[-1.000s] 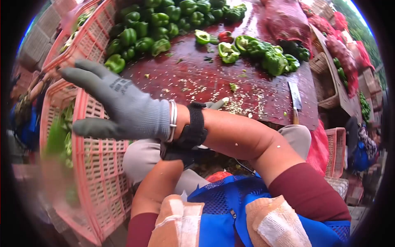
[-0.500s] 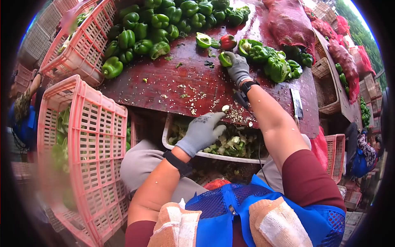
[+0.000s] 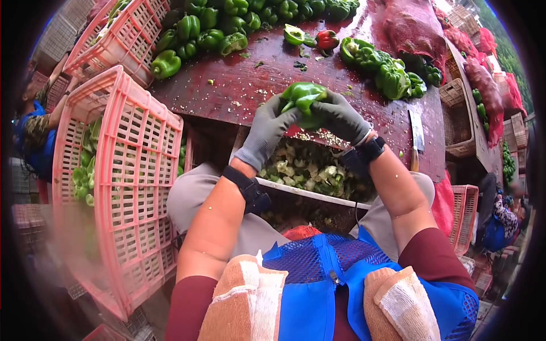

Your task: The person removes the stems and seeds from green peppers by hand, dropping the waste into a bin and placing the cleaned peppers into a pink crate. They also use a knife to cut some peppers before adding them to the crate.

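Note:
A green pepper (image 3: 304, 95) is held between my two gloved hands above the near edge of the red table (image 3: 227, 108). My left hand (image 3: 268, 128) grips its left side, with the thumb at the pepper's lower part. On the right side, my right hand (image 3: 341, 116) has its fingers closed around the pepper. Below them sits a white-rimmed tray (image 3: 307, 195) of pale and green pepper scraps. A knife (image 3: 417, 131) lies on the table to the right of my right hand.
Green peppers (image 3: 210, 38) are piled at the table's far left. More peppers (image 3: 392, 79) and a red one (image 3: 327, 40) lie farther right, near a red mesh sack (image 3: 412, 28). A pink crate (image 3: 139, 187) stands at left. Other people (image 3: 42, 131) are visible at both sides.
My right hand has come back from the far peppers with a green pepper. My left hand has risen and now grips it too. The view has shifted slightly.

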The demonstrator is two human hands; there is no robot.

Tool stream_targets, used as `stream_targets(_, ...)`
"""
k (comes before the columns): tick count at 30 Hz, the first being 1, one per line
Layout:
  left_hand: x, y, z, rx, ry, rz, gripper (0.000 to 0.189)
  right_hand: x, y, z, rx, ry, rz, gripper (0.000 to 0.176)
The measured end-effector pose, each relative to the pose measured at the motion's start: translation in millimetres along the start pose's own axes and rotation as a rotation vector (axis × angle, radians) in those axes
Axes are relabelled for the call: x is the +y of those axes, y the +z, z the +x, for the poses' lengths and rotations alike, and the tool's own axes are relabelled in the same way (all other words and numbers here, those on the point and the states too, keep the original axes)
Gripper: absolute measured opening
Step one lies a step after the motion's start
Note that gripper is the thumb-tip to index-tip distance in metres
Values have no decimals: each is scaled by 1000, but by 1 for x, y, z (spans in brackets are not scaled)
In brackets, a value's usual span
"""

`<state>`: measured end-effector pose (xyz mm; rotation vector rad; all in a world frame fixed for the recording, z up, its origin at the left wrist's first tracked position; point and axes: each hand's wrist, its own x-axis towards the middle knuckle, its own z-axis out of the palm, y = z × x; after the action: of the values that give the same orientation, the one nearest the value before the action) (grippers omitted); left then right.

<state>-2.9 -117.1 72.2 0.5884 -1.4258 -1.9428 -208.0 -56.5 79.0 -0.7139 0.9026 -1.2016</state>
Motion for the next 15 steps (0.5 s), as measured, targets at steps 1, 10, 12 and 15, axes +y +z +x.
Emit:
stream_targets(1, 1, -1, -1, 23, 13, 18, 38, -3, 15, -5, 59, -28, 38, 58)
stream_targets(10, 10, 11, -16, 129, 496, 921, 40, 35, 53, -3, 312, -424, -610, 54)
stream_targets(12, 8, 10, -16, 88, 313, 618, 37, 43, 52, 4, 337, -447, -569, 40)
stream_targets(15, -6, 11, -13, 119, 288, 525, 35, 48, 65, 7, 460, -477, -492, 27)
